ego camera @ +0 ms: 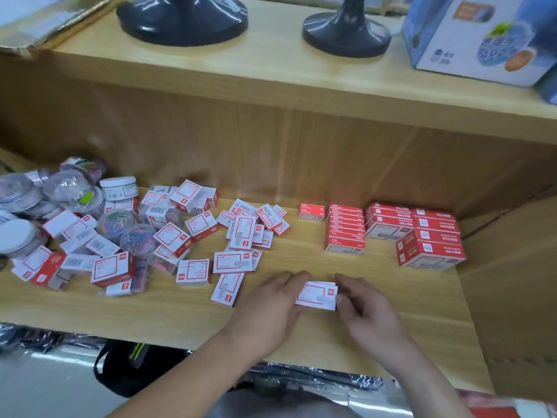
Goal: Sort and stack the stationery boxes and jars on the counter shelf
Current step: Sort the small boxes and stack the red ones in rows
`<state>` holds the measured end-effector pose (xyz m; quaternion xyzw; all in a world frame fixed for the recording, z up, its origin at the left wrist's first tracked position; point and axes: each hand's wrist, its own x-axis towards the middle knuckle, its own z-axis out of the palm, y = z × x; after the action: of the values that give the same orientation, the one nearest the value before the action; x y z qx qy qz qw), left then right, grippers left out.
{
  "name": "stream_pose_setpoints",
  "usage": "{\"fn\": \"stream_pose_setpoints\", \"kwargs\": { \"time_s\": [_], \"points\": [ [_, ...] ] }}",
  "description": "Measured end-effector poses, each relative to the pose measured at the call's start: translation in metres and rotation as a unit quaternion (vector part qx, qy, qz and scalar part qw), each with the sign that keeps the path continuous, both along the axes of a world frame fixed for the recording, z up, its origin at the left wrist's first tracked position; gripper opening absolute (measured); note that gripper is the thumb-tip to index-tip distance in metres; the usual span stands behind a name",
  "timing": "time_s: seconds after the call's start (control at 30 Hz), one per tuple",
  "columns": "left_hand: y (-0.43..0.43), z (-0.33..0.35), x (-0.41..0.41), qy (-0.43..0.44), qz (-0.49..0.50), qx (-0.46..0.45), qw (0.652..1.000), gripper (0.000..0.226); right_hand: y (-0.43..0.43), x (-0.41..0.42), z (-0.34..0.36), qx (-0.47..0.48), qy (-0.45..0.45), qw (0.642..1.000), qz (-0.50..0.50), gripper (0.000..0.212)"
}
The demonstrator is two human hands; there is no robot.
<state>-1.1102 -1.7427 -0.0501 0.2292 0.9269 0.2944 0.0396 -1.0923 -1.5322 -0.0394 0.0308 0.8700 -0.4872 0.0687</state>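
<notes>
Both hands are low in the centre of the frame, close together and clamped on one white-and-red box [316,296]. The left hand [271,306] pinches its left end and the right hand [369,315] pinches its right end. The box is label-up, just over the front of the wooden surface [391,336]. Whether it actually touches the wood is hard to say from this angle.

To the left of the hands, a loose scatter of boxes [241,233] sprawls across the middle, lying flat, tilted and overlapping. Further left, at the edge of the frame, the jars [69,191] are bunched up. A white-lidded jar [119,188] stands upright at the back, and a clear jar of coloured clips [114,221] sits half buried among boxes.

On the right it's tidy. A single red box [312,212] sits against the back wall, with a neat red stack [345,229] beside it. Right of that are bigger red blocks [431,245], squared up in the corner.

Across the top of the frame, the upper shelf [271,70] carries two black round bases [180,19] and a blue-and-white carton [482,37]. At lower left, under the surface, there's a black bag [129,366].
</notes>
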Motion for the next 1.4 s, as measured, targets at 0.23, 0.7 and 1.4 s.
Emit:
{"fn": "stream_pose_setpoints", "kwargs": {
  "time_s": [0.23,0.7,1.4],
  "points": [
    [0.041,0.001,-0.023,0.064,-0.006,0.033,0.997,0.059,0.034,-0.021,0.001,-0.079,0.006,0.995,-0.060,0.032],
    [0.074,-0.013,-0.040,0.001,0.150,-0.022,0.988,0.039,0.041,-0.048,-0.030,0.096,0.134,0.984,-0.072,0.019],
    [0.063,-0.024,-0.020,0.010,0.162,0.115,0.980,0.032,0.049,-0.025,-0.016,0.051,0.079,0.990,-0.101,0.030]
  ]
}}
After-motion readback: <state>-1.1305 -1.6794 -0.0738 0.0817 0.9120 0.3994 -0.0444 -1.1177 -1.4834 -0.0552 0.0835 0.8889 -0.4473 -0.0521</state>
